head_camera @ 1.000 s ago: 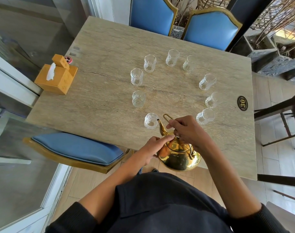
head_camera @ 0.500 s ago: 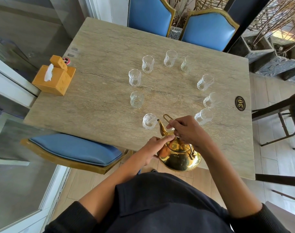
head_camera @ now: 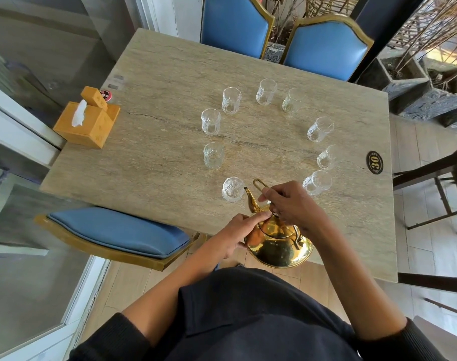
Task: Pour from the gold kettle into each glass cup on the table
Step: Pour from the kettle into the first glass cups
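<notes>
Right now, tipping the gold kettle [head_camera: 279,243] at the near edge of the tabletop [head_camera: 157,157], spout just beside the rim of the nearest glass cup [head_camera: 232,189] — first pour of the ring, by the look of it. Right hand [head_camera: 290,204] curled around the wire handle, left hand [head_camera: 241,230] flat-fingered on the lid, pressing it down. Next up, probably: lift the spout, swing to the next cup [head_camera: 213,155], seemingly dry like the rest, keeping that lid pinned.

The kettle [head_camera: 279,243] is polished gold. The 9 cups [head_camera: 232,190] are clear glass with a ribbed, cut pattern. The table [head_camera: 157,157] is beige stone, streaked with dark veins. The chairs [head_camera: 324,49] are blue, trimmed gold. The tissue box [head_camera: 88,126] is orange-yellow. The sleeves [head_camera: 112,340] are black.
</notes>
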Tool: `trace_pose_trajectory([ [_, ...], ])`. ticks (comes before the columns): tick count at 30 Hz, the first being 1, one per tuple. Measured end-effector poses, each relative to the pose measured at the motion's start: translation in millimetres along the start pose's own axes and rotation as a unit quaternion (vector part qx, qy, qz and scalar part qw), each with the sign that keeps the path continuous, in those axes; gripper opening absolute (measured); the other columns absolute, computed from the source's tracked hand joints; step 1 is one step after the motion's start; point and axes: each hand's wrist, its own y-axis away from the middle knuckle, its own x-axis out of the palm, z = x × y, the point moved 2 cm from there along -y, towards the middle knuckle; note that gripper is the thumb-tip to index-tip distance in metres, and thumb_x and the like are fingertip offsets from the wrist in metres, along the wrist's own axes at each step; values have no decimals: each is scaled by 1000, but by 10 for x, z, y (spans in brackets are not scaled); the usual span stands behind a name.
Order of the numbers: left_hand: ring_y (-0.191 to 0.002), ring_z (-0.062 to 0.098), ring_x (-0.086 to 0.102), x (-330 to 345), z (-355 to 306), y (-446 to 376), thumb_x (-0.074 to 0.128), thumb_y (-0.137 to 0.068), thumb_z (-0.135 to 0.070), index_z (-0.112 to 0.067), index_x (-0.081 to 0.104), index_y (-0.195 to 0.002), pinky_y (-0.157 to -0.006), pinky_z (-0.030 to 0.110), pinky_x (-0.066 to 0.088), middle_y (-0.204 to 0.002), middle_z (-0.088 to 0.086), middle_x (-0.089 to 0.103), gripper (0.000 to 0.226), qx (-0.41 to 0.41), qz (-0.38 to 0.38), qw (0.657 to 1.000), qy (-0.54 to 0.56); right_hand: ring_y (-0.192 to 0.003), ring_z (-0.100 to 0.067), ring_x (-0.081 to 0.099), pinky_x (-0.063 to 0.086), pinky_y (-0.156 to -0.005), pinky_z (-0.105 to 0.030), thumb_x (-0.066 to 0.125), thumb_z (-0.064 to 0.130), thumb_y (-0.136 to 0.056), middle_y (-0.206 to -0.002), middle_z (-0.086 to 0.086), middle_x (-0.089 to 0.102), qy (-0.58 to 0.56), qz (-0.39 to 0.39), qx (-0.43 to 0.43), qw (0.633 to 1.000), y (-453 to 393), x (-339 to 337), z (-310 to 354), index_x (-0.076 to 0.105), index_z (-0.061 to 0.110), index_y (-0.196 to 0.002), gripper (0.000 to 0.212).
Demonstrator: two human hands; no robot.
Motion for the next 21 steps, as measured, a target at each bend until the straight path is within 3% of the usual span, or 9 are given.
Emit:
trace_pose_trajectory([
  [13, -122, 29, 69, -40, -9, -22, 77, -52, -88, -12, 61, -139, -108, 54, 56, -129, 11, 75, 117, -22, -3, 1000, -8, -40, -12, 40, 32, -42, -27, 54, 28, -105, -44, 7, 53, 5, -2, -6, 1000, -74, 41, -9, 77, 6, -91, 35],
  [15, -119, 27, 70, -66, -44, -12, 79, -54, -86, -13, 59, -137, -104, 50, 58, -127, 10, 74, 113, -18, -8, 1000, -4, -43, -13, 38, 31, -44, -29, 53, 28, -105, -47, 6, 52, 8, -5, -17, 1000, -71, 42, -14, 77, 10, -89, 34],
  [19, -114, 23, 68, -150, -136, 2, 84, -60, -80, -20, 49, -141, -82, 37, 57, -130, 7, 67, 106, -14, -20, 1000, 10, -44, -14, 37, 29, -45, -29, 52, 30, -105, -49, 2, 46, -28, -6, -35, 999, -59, 26, -17, 76, 13, -89, 33],
  [21, -113, 22, 68, -207, -212, -5, 86, -68, -76, -21, 48, -142, -81, 37, 58, -133, 7, 66, 100, -12, -18, 1000, 7, -46, -16, 38, 29, -47, -30, 53, 31, -104, -48, 5, 46, -35, -12, -42, 998, -73, 11, 20, 76, 14, -90, 32],
])
